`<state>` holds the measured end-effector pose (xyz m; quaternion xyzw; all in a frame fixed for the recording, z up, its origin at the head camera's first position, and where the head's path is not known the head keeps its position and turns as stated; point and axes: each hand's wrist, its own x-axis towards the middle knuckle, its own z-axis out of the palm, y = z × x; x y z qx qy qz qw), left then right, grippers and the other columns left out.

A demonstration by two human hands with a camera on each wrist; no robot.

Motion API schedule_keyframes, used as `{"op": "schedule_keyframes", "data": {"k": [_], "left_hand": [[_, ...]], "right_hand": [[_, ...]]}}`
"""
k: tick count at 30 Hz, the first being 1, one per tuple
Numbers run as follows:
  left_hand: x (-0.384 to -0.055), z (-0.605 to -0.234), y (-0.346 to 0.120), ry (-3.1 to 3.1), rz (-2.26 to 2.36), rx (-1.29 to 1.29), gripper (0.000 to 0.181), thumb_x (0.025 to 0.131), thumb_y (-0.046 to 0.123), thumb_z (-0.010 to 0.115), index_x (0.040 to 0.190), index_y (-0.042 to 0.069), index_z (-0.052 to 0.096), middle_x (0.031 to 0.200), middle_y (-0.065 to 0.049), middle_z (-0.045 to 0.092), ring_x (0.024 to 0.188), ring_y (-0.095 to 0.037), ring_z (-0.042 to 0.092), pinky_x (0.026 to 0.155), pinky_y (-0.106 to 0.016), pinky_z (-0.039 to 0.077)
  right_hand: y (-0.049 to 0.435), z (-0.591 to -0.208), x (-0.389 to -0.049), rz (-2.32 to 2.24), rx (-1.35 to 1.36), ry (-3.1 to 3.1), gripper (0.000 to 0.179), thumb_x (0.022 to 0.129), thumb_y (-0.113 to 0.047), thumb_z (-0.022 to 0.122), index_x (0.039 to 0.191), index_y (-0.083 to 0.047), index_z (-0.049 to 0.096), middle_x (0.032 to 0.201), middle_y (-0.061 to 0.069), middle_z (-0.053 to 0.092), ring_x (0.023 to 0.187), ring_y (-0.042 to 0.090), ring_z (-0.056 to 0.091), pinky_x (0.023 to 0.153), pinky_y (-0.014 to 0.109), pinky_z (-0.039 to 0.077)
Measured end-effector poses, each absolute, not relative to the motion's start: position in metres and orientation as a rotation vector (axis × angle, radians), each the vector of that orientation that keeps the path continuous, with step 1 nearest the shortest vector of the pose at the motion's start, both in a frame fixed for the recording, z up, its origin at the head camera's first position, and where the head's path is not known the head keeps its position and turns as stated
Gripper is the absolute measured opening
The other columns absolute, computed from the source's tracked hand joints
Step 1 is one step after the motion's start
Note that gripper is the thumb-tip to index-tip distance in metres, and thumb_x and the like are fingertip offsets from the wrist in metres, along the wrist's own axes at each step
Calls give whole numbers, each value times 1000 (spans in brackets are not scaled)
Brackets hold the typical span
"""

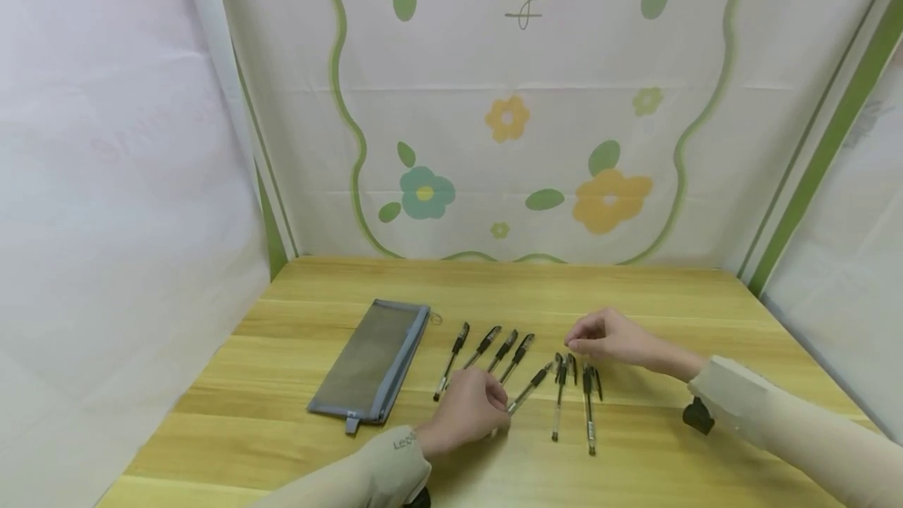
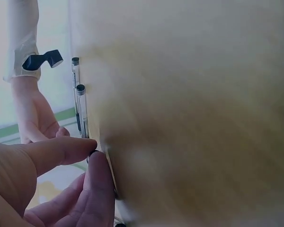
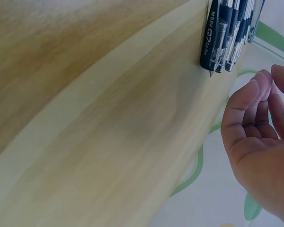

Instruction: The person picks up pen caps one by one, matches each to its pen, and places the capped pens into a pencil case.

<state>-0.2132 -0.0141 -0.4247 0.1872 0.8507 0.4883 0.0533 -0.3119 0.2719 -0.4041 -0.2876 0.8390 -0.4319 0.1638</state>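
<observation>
My left hand [image 1: 469, 406] pinches the rear end of a gel pen [image 1: 532, 386] between thumb and fingertips, low over the wooden table. In the left wrist view, only a dark bit of that pen [image 2: 93, 153] shows between the fingertips. The right hand [image 1: 610, 337] hovers behind the pens on the right, fingers loosely bent; nothing shows in it in the right wrist view. Just in front of it lie a clear-barrelled pen [image 1: 558, 406], another pen [image 1: 589, 414] and loose black caps [image 1: 598, 384]. Several capped pens [image 1: 458, 339] lie in a slanted row beyond my left hand.
A grey mesh zip pouch [image 1: 367, 359] lies flat left of the pens, its zip side toward them. The wooden table [image 1: 705, 445] reaches back to a flower-printed cloth [image 1: 529, 163]. White cloth walls [image 1: 127, 179] stand at both sides.
</observation>
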Motion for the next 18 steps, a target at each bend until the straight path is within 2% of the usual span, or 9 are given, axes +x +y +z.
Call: {"op": "schedule_keyframes", "data": {"k": [6,9,13,18], "left_hand": [[-215,-428,-19,2569,1503,586,13,63,-2,72,74,3,68,64,4,61,54,-5,56,49,-19,48],[-212,-427,-25,2559,1520,563,12,63,0,72,74,4,68,64,5,61,55,-7,56,50,-20,48],[-208,-421,-35,2535,1550,500,12,65,5,72,77,8,70,67,6,62,59,-8,58,55,-23,49],[-206,-411,-50,2501,1575,435,13,69,12,72,82,11,71,73,6,64,67,-10,59,63,-26,49]], "right_hand": [[278,-406,-320,-1209,-878,2387,25,86,-23,60,100,-3,64,89,14,63,73,34,57,59,39,50],[277,-405,-331,-1151,-944,2390,25,85,-22,62,102,-4,64,94,12,63,80,28,59,65,35,50],[274,-404,-343,-1046,-1064,2389,24,83,-21,64,103,-7,65,97,7,64,85,21,59,71,31,49],[267,-405,-351,-972,-1165,2323,22,81,-18,67,100,-8,67,96,6,65,82,21,60,69,31,50]]}}
